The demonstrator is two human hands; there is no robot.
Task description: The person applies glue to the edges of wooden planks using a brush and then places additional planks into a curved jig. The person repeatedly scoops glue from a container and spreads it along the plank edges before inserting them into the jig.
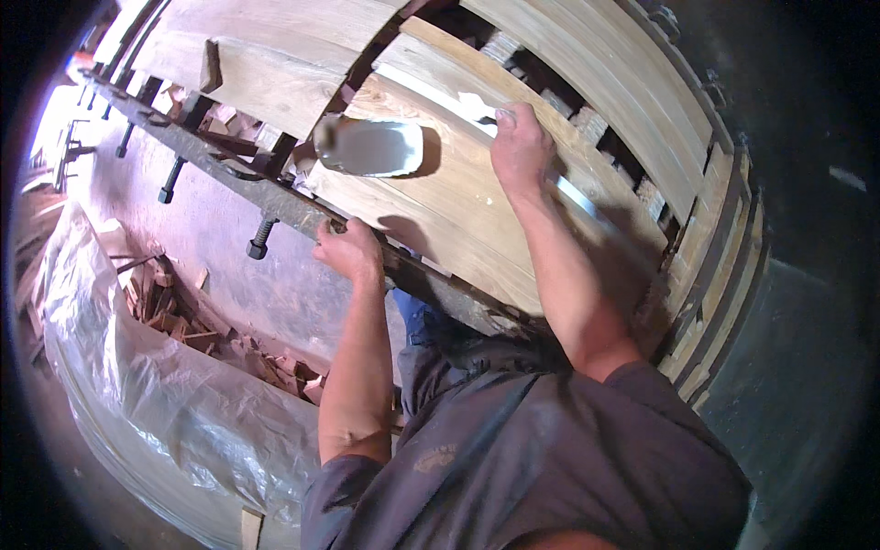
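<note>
My right hand [524,151] is closed on a small white-tipped brush [475,104] and holds it over the wooden boards. Beneath it a white strip [422,87] runs lengthwise along a board and continues past my wrist. My left hand [351,249] has its fingers curled over the edge of a long, worn metal rail [293,209] at the near side of the boards. Between the hands, farther left, an oblong container [380,148] of white liquid sits on a pale wooden board [458,174]. The brush's exact shape is blurred by glare.
Threaded clamp bolts [260,240] stick out from the rail. More planks [605,64] lie beyond a dark gap with short blocks. A small wood piece [212,66] stands on the left panel. Clear plastic sheeting [183,422] and wood scraps [165,312] lie at lower left.
</note>
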